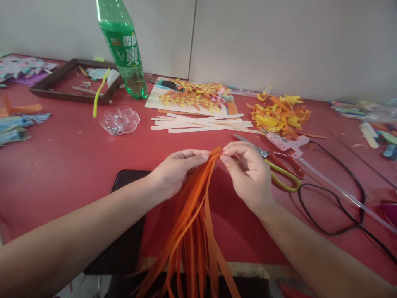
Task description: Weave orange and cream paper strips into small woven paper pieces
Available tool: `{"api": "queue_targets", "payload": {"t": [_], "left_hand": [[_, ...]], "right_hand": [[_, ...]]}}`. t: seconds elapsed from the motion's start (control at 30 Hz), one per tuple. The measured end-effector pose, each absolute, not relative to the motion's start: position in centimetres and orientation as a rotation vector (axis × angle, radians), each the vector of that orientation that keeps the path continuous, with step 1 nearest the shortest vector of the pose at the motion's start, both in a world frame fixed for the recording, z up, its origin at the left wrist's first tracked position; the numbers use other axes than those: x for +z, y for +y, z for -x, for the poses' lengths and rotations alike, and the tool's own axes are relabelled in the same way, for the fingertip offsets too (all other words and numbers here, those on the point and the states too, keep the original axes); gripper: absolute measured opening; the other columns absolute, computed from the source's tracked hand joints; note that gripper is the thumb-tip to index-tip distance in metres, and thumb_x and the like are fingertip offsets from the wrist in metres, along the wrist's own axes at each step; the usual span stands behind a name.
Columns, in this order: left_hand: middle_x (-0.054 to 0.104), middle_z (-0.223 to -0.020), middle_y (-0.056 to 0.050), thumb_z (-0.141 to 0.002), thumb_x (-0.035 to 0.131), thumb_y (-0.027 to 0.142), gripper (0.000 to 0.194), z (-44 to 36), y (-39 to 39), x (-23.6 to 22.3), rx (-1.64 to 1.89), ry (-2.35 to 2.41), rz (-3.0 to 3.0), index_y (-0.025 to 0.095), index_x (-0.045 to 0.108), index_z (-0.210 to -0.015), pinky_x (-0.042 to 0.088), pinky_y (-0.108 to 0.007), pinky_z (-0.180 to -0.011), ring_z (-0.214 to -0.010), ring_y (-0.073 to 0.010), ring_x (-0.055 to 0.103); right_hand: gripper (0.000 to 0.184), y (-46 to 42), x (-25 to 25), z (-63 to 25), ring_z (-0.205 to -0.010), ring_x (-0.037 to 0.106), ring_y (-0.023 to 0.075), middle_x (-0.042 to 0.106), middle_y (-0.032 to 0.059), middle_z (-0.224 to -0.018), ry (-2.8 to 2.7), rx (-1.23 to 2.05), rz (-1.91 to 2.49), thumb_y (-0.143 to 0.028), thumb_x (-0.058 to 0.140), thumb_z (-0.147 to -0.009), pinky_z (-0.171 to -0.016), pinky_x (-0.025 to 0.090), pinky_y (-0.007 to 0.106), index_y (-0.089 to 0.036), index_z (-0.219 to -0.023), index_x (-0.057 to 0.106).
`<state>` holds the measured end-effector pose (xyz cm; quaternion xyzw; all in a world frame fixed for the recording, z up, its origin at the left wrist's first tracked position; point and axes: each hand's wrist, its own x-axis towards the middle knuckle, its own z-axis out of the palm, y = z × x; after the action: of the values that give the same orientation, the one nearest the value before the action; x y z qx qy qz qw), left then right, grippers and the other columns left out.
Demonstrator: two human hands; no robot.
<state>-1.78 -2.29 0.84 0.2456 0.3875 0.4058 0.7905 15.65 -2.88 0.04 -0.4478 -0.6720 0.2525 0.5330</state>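
A bundle of long orange strips (198,207) hangs from my two hands at the middle, its loose ends trailing down past the table's front edge. My left hand (176,169) pinches the bundle's top end from the left, thumb on the near side. From the right, my right hand (248,169) grips the same end between thumb and fingertips. Just beyond my hands lie several pale cream strips (198,123). Scissors (283,165) with a red and a yellow handle rest right of my right hand, beside a pink glue gun (287,142).
A green soda bottle (125,54) stands near a dark tray (52,89). A clear flower-shaped dish (119,121) sits before it. Behind are a woven orange-yellow piece (192,97) and a pile of folded strips (279,116). A black cord (338,231) loops right; a black phone-like slab (120,244) lies left.
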Motion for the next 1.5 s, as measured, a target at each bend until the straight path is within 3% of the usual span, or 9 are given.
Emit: {"api": "queue_targets", "payload": {"t": [0.13, 0.37, 0.7, 0.93, 1.13, 1.23, 1.5], "left_hand": [[0.075, -0.084, -0.003, -0.072, 0.078, 0.018, 0.011, 1.64, -2.49, 0.96, 0.88, 0.833, -0.55, 0.014, 0.074, -0.082, 0.051, -0.024, -0.083, -0.079, -0.0125, 0.069], [0.075, -0.082, -0.004, -0.073, 0.079, 0.027, 0.017, 1.69, -2.56, 1.25, 0.836, 0.767, -0.587, 0.015, 0.071, -0.081, 0.05, -0.032, -0.092, -0.083, -0.0165, 0.071], [0.071, -0.079, -0.003, -0.072, 0.08, 0.024, 0.02, 1.67, -2.55, 1.53, 0.798, 0.806, -0.583, 0.014, 0.064, -0.075, 0.052, -0.028, -0.078, -0.084, -0.0166, 0.07], [0.071, -0.078, -0.003, -0.073, 0.08, 0.025, 0.021, 1.67, -2.5, 1.61, 0.79, 0.807, -0.567, 0.014, 0.061, -0.074, 0.053, -0.028, -0.078, -0.084, -0.0165, 0.07], [0.072, -0.077, -0.004, -0.071, 0.08, 0.024, 0.02, 1.68, -2.56, 1.61, 0.79, 0.81, -0.563, 0.014, 0.063, -0.073, 0.052, -0.027, -0.077, -0.073, -0.013, 0.068], [0.072, -0.077, -0.004, -0.073, 0.078, 0.023, 0.017, 1.71, -2.55, 1.56, 0.787, 0.8, -0.586, 0.014, 0.065, -0.074, 0.051, -0.024, -0.072, -0.067, -0.0113, 0.067], [0.072, -0.081, -0.004, -0.075, 0.077, 0.022, 0.012, 1.7, -2.48, 1.45, 0.796, 0.771, -0.593, 0.014, 0.068, -0.078, 0.051, -0.025, -0.075, -0.071, -0.0112, 0.067]], "right_hand": [[0.004, -2.78, -0.19, -15.61, -0.089, 0.065, 0.0154, 0.065, 0.0037, -0.098, -1.492, 0.737, 1.084, -0.021, 0.065, -0.086, -0.078, 0.057, 0.03, -0.022, -0.085, 0.061], [0.012, -2.85, 0.13, -15.64, -0.075, 0.068, 0.0142, 0.07, 0.0011, -0.086, -1.41, 0.838, 1.164, -0.027, 0.071, -0.08, -0.071, 0.059, 0.029, -0.022, -0.088, 0.063], [0.016, -3.13, 0.07, -15.6, -0.08, 0.072, 0.0171, 0.076, 0.0026, -0.092, -1.441, 0.872, 1.216, -0.028, 0.073, -0.079, -0.076, 0.062, 0.033, -0.023, -0.094, 0.073], [0.011, -3.05, 0.26, -15.62, -0.082, 0.073, 0.0181, 0.077, 0.0012, -0.091, -1.499, 0.813, 1.204, -0.026, 0.073, -0.079, -0.077, 0.063, 0.034, -0.026, -0.089, 0.076], [0.018, -3.1, 0.1, -15.49, -0.077, 0.072, 0.0176, 0.076, 0.0021, -0.088, -1.46, 0.817, 1.244, -0.028, 0.075, -0.077, -0.074, 0.063, 0.033, -0.025, -0.095, 0.075], [0.011, -3.1, 0.11, -15.47, -0.078, 0.071, 0.0173, 0.075, 0.0024, -0.087, -1.474, 0.805, 1.227, -0.028, 0.074, -0.078, -0.073, 0.062, 0.033, -0.024, -0.088, 0.075], [0.011, -2.99, 0.21, -15.53, -0.083, 0.068, 0.0145, 0.071, 0.0009, -0.092, -1.539, 0.788, 1.127, -0.022, 0.072, -0.081, -0.072, 0.06, 0.028, -0.028, -0.089, 0.076]]}}
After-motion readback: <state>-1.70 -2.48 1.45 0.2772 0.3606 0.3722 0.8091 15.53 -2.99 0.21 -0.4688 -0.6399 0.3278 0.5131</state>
